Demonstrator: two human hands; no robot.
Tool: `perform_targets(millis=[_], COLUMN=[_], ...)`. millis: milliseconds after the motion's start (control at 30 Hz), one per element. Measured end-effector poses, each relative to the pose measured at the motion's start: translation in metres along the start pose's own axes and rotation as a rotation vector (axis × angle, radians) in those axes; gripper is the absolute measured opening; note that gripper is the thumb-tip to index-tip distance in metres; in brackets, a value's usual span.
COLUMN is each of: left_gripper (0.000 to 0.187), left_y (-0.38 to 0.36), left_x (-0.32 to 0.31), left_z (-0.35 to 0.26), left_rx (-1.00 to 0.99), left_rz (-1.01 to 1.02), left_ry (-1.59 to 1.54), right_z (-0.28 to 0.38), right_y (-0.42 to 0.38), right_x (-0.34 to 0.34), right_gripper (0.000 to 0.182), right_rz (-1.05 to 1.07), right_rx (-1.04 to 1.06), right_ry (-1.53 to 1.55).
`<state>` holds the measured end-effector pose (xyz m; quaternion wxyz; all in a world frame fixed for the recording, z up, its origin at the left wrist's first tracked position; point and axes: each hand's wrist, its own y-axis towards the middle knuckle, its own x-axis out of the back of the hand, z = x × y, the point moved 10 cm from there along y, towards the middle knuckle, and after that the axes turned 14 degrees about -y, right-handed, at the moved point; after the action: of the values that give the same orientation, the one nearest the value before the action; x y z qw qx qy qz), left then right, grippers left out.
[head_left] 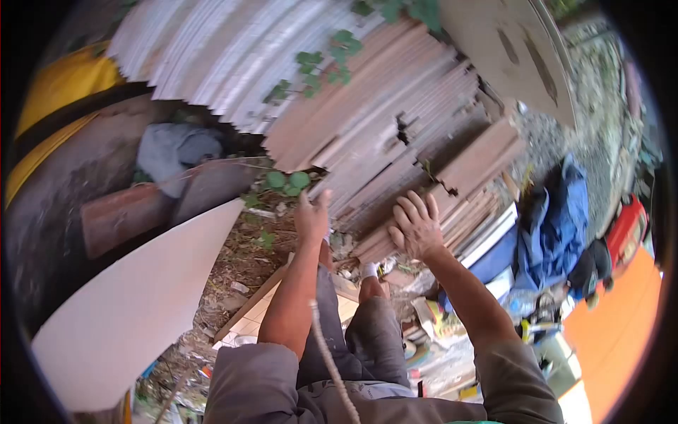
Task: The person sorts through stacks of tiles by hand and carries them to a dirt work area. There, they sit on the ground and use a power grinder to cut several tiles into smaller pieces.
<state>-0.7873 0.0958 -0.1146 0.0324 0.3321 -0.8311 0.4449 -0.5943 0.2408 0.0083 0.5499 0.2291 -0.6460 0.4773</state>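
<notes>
My right hand lies on the front plank of a reddish-brown stack, palm down with the fingers spread and bent a little. A small dark broken notch shows in that plank just beyond my fingertips. My left hand is raised near the stack's left end, holding nothing, its thumb and fingers apart. Behind the front plank, more ridged brown sheets are piled close together. Farther back lie pale grey corrugated sheets, overlapping the brown ones. Green leaves grow right beside my left hand.
A white curved panel leans at the lower left. Roof tiles and a grey cloth lie beyond it. A blue tarp is bunched at the right, near an orange sheet. A beige board stands at the upper right.
</notes>
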Motion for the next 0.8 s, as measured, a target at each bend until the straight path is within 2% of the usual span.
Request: perform_targets(millis=[100, 133, 200, 367, 633, 667, 800], left_gripper=[0.077, 0.077, 0.08, 0.074, 0.072, 0.06, 0.058], left_y=[0.013, 0.017, 0.018, 0.019, 0.013, 0.012, 0.01], left_x=[-0.004, -0.005, -0.018, -0.023, -0.017, -0.016, -0.014], left_z=[-0.031, -0.039, -0.042, -0.042, -0.062, -0.063, -0.069], left_rx=[-0.078, -0.083, -0.018, -0.105, 0.031, 0.063, 0.104], left_rz=[0.154, 0.131, 0.17, 0.226, 0.307, 0.309, 0.32], left_ry=[0.006, 0.003, 0.26, 0.362, 0.507, 0.552, 0.589], right_z=[0.003, 0.003, 0.007, 0.004, 0.008, 0.007, 0.007], right_y=[0.001, 0.002, 0.0, 0.0, -0.002, -0.001, 0.001], right_x=[0.002, 0.001, 0.001, -0.009, -0.012, -0.011, -0.008], right_gripper=[0.048, 0.048, 0.047, 0.05, 0.05, 0.05, 0.05], right_rz=[-0.018, 0.001, 0.022, 0.16, 0.271, 0.273, 0.28], right_rx=[0.021, 0.027, 0.03, 0.014, 0.051, 0.034, 0.002], right_ry=[-0.003, -0.01, -0.026, -0.034, -0.104, -0.092, -0.037])
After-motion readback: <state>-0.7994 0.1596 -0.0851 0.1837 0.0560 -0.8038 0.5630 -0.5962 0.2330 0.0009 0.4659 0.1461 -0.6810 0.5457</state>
